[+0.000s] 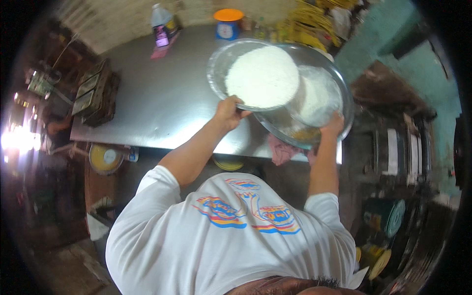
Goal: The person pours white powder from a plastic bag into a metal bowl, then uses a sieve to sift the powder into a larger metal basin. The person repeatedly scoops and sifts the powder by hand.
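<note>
My left hand [229, 112] grips the near rim of a metal basin [217, 75], its thumb over the edge. White powder [262, 78] fills much of that basin, which is tilted and overlaps the left side of a larger metal basin [271, 127]. Inside the larger basin, my right hand [333, 124] holds the edge of a round, hazy vessel [320, 96] with more white powder in it. Blur leaves it unclear whether this is a sieve or a bowl. Yellowish-brown matter [304, 133] shows on the larger basin's floor. A pink cloth [283, 150] hangs at the table edge below it.
A steel table [166, 92] lies before me. At its back stand a plastic jug [161, 22], a lit phone [161, 36] and a blue scale with an orange top [227, 27]. Metal baking tins [94, 92] sit at the left end. Yellow coils [309, 22] lie back right.
</note>
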### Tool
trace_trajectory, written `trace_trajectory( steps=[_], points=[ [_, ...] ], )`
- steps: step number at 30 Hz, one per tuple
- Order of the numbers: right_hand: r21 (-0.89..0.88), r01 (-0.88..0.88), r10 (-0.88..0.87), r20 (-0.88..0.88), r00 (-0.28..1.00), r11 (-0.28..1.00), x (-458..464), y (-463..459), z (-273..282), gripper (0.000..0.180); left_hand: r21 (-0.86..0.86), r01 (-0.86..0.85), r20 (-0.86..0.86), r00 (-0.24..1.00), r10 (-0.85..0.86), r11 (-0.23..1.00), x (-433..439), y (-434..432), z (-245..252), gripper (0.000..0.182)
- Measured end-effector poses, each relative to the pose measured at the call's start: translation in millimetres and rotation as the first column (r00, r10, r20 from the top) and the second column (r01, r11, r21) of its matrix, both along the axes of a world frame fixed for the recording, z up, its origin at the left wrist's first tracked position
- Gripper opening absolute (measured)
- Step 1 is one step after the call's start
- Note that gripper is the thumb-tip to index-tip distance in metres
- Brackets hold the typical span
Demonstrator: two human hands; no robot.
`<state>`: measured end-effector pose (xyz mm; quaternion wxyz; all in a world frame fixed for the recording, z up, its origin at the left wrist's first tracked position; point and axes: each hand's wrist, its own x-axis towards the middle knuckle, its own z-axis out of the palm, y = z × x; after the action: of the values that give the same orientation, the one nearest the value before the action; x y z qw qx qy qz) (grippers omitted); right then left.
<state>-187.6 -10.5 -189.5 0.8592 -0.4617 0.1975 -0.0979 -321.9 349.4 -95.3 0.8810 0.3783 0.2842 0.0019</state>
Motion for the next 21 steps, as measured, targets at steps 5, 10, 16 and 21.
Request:
trace_trajectory(
  steps=[5, 10, 16, 21],
  points=[
    [-0.082, 0.119, -0.126, -0.092, 0.988, 0.99, 11.7, -15.0, -10.3, 0.057, -0.038, 0.09, 0.018, 0.996, -0.09, 0.995, 6.8, 3.3, -7.9, 0.033],
    [-0.121, 0.083, -0.092, -0.068, 0.993, 0.989, -3.4, 4.8, 3.5, 0.053, -0.072, 0.076, 0.003, 0.997, -0.076, 0.995, 0.4, 4.7, 0.8, 0.033],
    [0.13, 0.19, -0.18, -0.083, 0.98, 0.973, -25.3, 18.9, 25.0, 0.05, -0.066, 0.116, 0.029, 0.993, -0.114, 0.991, 1.6, 10.5, -2.0, 0.033],
    [0.011, 0.122, -0.122, -0.061, 0.991, 0.992, -20.9, 7.5, 8.2, 0.05, -0.098, 0.166, 0.068, 0.985, -0.16, 0.981, 5.1, 15.6, -11.6, 0.038]
  ],
)
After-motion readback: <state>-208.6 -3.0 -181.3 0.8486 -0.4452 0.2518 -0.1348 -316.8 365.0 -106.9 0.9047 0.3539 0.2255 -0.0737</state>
